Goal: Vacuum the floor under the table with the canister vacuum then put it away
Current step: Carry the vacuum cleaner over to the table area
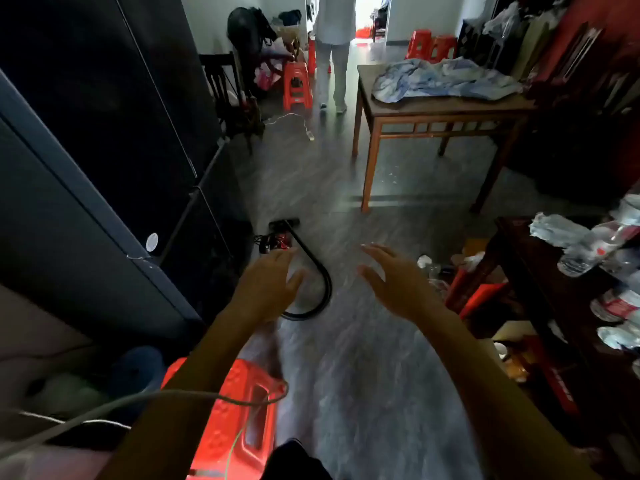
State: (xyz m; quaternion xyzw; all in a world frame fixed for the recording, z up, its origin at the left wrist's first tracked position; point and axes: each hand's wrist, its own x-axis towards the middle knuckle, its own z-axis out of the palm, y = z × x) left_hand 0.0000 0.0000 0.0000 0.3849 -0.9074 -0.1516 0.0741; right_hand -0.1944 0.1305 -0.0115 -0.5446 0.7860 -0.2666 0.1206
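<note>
A small red-and-black canister vacuum (277, 240) sits on the grey floor beside the dark cabinet, and its black hose (320, 271) loops toward me. A wooden table (446, 110) stands at the far right with a crumpled pale cloth (443, 81) on top. My left hand (268, 285) hovers over the hose loop just short of the vacuum, fingers apart and holding nothing. My right hand (394, 278) is stretched forward over bare floor to the right of the hose, also spread and empty.
Tall dark cabinets (104, 133) line the left. A red plastic stool (232, 410) with a pale cable across it stands near my feet. A dark shelf (554, 289) with plastic bottles is at right. A person (334, 46) stands in the far doorway near red stools (297, 86).
</note>
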